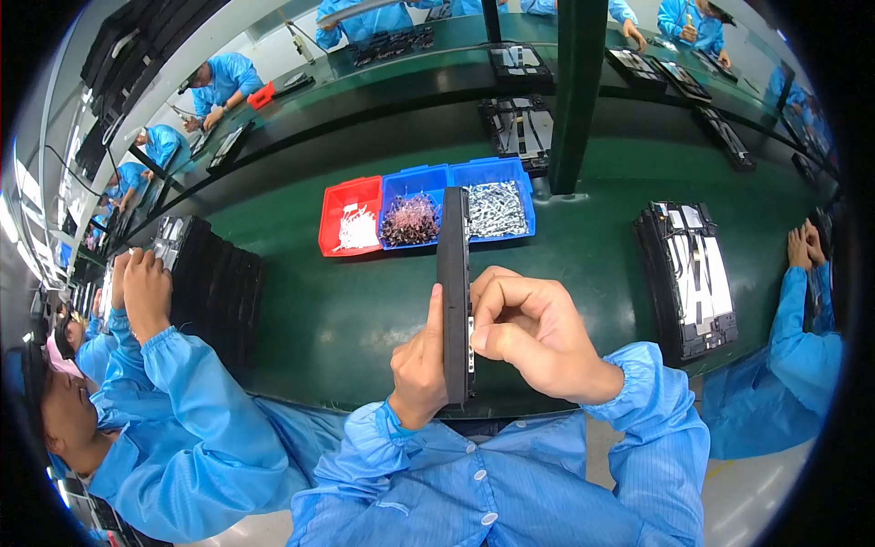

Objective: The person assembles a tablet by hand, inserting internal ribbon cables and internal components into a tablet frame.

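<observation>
A flat black electronics unit [452, 264], seen edge-on, stands upright in front of me above the green bench. My left hand [418, 369] is closed on its left side, one finger stretched along the black back. On the other side my right hand [538, 333] is pinched, thumb and fingertips against the unit's inner face. A small white strip [471, 342] shows beside the thumb; whether anything else sits between those fingertips is hidden. The unit's upper end partly covers two blue bins: one holds dark and pinkish small parts [410, 219], the other silvery small parts [497, 208].
A red bin [330, 228] with small white pieces adjoins the blue ones. Stacks of similar black units stand at right [688, 273] and left [219, 292]. A co-worker's hand [146, 292] touches the left stack. A green post [576, 100] rises behind the bins; others work beyond.
</observation>
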{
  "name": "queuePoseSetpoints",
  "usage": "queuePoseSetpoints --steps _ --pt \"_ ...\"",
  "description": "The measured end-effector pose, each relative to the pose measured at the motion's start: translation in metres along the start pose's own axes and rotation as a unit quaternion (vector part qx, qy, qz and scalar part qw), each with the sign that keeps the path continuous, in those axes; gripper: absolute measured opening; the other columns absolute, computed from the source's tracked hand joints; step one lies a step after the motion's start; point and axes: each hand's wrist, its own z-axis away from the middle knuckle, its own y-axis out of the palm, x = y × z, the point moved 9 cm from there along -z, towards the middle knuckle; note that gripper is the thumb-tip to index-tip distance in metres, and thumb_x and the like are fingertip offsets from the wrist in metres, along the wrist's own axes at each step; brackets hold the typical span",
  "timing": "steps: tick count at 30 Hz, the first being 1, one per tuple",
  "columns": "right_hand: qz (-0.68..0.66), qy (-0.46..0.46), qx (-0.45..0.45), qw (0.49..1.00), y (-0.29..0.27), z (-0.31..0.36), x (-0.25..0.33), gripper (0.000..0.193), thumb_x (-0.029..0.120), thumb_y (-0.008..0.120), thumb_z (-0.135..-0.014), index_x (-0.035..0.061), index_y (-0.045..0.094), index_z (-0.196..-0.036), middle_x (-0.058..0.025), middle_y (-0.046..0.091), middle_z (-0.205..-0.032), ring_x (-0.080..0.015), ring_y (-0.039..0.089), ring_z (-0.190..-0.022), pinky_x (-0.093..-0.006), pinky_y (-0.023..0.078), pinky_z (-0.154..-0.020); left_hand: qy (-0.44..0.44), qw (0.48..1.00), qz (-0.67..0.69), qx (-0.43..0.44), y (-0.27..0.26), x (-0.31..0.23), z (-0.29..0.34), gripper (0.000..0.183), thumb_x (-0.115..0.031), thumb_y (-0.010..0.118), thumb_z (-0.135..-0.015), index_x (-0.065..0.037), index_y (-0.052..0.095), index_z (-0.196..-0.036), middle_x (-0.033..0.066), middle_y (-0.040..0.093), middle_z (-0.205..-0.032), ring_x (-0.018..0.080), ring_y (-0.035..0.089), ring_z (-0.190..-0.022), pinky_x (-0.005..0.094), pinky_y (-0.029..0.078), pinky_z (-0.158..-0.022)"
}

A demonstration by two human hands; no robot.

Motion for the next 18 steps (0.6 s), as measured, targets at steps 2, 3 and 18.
queuePoseSetpoints --steps 2,3,18 --pt "-0.021 0.008 -0.011 1.0 -0.001 0.0 0.0 0.004 -0.003 0.062 -0.088 -0.0032 0.058 -0.088 -0.0081 0.06 -0.094 -0.0111 0.06 -0.086 -0.0278 0.05 -0.077 0.001 1.0 0.0 -0.001 0.0 0.0 0.0 0.061 -0.007 0.07 -0.086 0.019 0.045 -0.135 0.0147 0.07 -0.075 0.0196 0.068 -0.057 0.0308 0.052 -0.049" --pt "-0.042 0.018 -0.02 0.999 -0.002 0.0 -0.002 0.004 -0.002 0.062 -0.088 -0.0031 0.058 -0.09 -0.0074 0.062 -0.092 -0.0105 0.061 -0.085 -0.0276 0.051 -0.076 0.0 1.0 -0.001 -0.003 0.0 0.0 0.0 0.061 -0.007 0.07 -0.086 0.019 0.045 -0.135 0.0145 0.07 -0.076 0.0196 0.068 -0.057 0.0307 0.052 -0.049" --pt "-0.096 -0.067 -0.038 0.992 0.006 0.018 -0.011 0.041 -0.009 0.051 -0.077 0.0056 0.037 -0.112 -0.0069 0.042 -0.107 -0.0131 0.044 -0.097 -0.0303 0.04 -0.089 0.008 1.0 0.003 0.015 0.003 -0.01 -0.008 0.068 -0.012 0.073 -0.083 0.019 0.043 -0.136 0.0132 0.072 -0.082 0.02 0.07 -0.062 0.0297 0.055 -0.052"
